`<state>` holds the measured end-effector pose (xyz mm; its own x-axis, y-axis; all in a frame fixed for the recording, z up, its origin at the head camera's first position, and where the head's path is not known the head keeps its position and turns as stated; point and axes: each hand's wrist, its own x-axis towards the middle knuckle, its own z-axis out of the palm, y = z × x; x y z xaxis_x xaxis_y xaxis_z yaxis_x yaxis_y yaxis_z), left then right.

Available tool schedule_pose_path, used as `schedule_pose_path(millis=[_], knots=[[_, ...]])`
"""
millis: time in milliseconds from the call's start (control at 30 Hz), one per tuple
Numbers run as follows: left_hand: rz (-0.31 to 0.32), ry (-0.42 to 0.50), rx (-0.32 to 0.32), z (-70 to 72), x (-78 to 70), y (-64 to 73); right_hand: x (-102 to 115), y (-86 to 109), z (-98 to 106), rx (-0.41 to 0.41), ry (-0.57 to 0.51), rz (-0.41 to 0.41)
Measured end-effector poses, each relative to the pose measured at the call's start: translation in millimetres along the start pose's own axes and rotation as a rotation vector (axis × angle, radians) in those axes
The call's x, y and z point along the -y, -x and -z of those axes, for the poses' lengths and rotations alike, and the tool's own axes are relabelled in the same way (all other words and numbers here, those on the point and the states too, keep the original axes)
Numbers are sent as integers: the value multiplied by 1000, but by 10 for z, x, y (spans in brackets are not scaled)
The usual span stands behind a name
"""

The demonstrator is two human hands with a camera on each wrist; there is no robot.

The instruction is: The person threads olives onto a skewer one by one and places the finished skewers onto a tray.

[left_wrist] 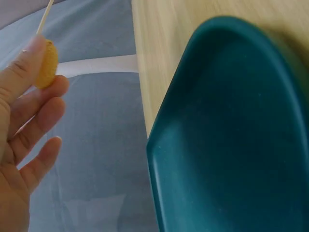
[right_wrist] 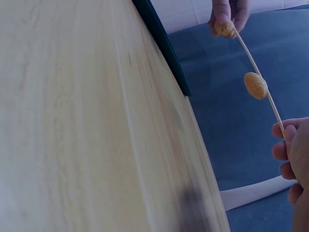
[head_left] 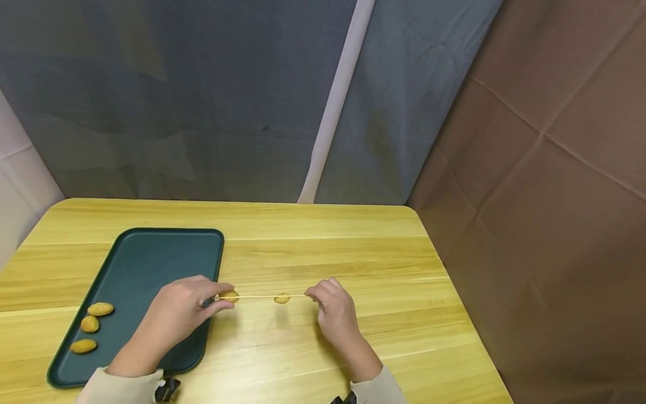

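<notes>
A thin wooden skewer (head_left: 257, 296) is held level above the table between my two hands. My right hand (head_left: 335, 308) pinches it near its right end, fingers curled in the right wrist view. One golden-brown oval food piece (right_wrist: 256, 85) sits partway along the skewer. My left hand (head_left: 184, 303) pinches a second oval piece (left_wrist: 47, 65) between thumb and fingers at the skewer's left end. Its other fingers are loosely bent in the left wrist view. Below the left forearm lies a dark green tray (head_left: 166, 252).
Several similar oval pieces (head_left: 90, 324) lie along the tray's left side. The tray rests on the left part of a light wooden table (head_left: 313, 224). A grey curtain (head_left: 202, 101) hangs behind the table, and a brown cloth (head_left: 550, 196) hangs at the right.
</notes>
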<state>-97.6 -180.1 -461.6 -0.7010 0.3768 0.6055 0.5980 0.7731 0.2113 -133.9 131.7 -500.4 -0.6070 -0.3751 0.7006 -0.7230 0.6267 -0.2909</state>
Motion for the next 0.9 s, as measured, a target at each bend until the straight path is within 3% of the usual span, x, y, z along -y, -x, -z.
schedule_pose_path(millis=[167,367,633,767,900], knots=[[-48,-29,-14,16,-9,-10,22,-14,5,8,20,10],[-42,-33,9,16,-12,0,27,-19,7,9,36,8],[-22,44,-12,29,-25,-27,6,-20,15,-1,32,-15],[88,175,-46,31,-36,-27,8,-31,31,5,-25,-62],[268,360,-108,14,-48,7,17,-35,39,21,-133,-99]])
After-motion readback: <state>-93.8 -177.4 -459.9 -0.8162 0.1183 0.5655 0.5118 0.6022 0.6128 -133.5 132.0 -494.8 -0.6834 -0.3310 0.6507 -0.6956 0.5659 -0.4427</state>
